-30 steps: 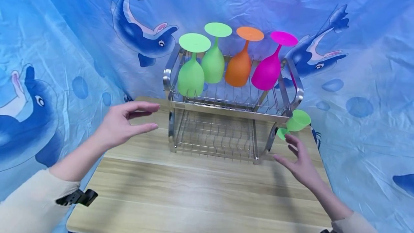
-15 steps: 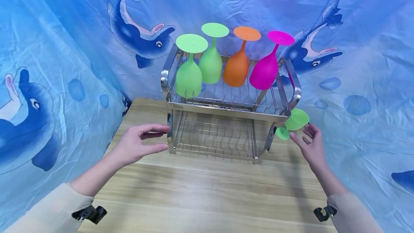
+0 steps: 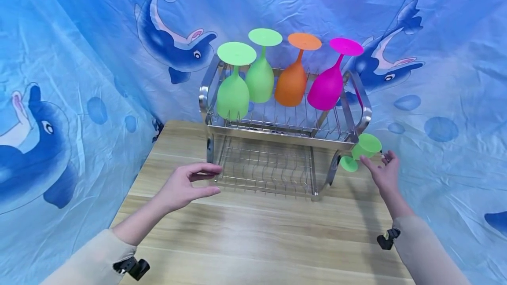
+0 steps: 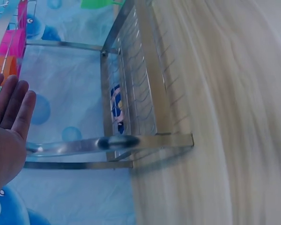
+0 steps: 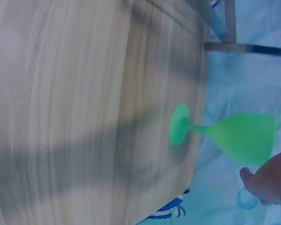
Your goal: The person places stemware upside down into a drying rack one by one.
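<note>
A green wine glass (image 3: pixel 366 146) stands upright on the table to the right of the rack, its foot on the wood. Beside its bowl is my right hand (image 3: pixel 385 173), thumb right at the bowl and fingers loosely bent on the far right side. In the right wrist view the thumb (image 5: pixel 247 176) shows just beside the green bowl (image 5: pixel 246 138); the other fingers are mostly hidden. My left hand (image 3: pixel 189 188) hovers in front of the rack's left lower corner, fingers nearly straight, thumb apart, holding nothing. Close to it is the two-tier metal dish rack (image 3: pixel 277 135).
Upside down on the rack's top tier stand two green glasses (image 3: pixel 233 96), an orange glass (image 3: pixel 291 85) and a magenta glass (image 3: pixel 325 87). The lower tier (image 3: pixel 265 166) is bare wire. A blue dolphin-print curtain (image 3: pixel 95 56) surrounds the wooden table (image 3: pixel 253 236).
My left hand has come down and to the right, toward the rack's front. My right hand has moved right, from the green glass's foot to beside its bowl. The glasses stay put.
</note>
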The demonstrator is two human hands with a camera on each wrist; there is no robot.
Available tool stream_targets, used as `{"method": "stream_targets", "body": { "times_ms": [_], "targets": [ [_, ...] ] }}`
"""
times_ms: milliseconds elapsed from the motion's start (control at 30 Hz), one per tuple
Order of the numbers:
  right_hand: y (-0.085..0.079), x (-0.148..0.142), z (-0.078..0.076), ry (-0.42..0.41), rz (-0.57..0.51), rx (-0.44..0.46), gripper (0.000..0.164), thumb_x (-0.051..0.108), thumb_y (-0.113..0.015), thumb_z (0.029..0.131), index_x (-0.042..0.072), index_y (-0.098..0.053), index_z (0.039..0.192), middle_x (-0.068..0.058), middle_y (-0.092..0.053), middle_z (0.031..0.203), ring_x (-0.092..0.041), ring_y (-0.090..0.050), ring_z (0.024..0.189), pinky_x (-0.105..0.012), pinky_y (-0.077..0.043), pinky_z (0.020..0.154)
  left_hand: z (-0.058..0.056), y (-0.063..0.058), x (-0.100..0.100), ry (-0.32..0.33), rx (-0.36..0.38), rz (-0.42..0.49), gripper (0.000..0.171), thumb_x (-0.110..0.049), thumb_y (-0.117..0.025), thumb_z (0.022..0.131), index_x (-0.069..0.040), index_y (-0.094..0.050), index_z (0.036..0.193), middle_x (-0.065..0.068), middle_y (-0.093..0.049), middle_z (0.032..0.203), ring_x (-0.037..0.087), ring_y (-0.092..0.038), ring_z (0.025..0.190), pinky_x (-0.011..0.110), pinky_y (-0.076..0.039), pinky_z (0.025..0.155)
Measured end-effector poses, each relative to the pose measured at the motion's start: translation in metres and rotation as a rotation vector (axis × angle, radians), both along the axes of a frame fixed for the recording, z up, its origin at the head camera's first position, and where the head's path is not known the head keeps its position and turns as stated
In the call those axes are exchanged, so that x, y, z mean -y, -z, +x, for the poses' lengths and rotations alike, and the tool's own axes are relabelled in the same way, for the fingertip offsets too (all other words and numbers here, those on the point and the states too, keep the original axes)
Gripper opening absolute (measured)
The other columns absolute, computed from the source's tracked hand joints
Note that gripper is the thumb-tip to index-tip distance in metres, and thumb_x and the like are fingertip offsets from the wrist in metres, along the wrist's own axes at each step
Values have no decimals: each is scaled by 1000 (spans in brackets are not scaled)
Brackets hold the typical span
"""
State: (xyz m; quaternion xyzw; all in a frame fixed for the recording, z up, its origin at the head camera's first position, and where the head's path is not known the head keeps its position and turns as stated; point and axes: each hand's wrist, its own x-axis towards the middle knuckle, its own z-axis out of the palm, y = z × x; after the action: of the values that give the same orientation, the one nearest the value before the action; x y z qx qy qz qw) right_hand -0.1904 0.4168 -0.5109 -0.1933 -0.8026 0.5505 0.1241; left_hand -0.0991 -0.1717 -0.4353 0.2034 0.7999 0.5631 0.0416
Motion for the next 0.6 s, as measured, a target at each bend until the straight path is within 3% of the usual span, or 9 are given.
{"method": "stream_targets", "body": {
  "times_ms": [133,367,600],
  "targets": [
    [8,-4,-8,31,5,15,107,31,-82,96,4,-7,168,-24,-23,169,-36,-25,156,-45,-25,131,2,11,-8,3,12,56,45,-10,-87,90,-7,-73,132,11,-73,134,34,-71,123,31,-60,101],
    [22,-8,-24,49,23,80,115,44,-81,95,11,0,169,-21,-12,174,-35,-16,161,-47,-20,133,2,32,-21,-6,46,101,45,-11,-87,91,-9,-72,133,13,-72,135,18,-71,121,34,-60,101],
    [27,-10,-40,42,26,103,120,49,-81,94,11,4,170,-22,-7,175,-37,-13,162,-46,-17,133,1,47,-31,-18,36,101,50,-10,-90,87,-5,-71,132,8,-73,132,26,-71,122,39,-59,104]
  ]
}}
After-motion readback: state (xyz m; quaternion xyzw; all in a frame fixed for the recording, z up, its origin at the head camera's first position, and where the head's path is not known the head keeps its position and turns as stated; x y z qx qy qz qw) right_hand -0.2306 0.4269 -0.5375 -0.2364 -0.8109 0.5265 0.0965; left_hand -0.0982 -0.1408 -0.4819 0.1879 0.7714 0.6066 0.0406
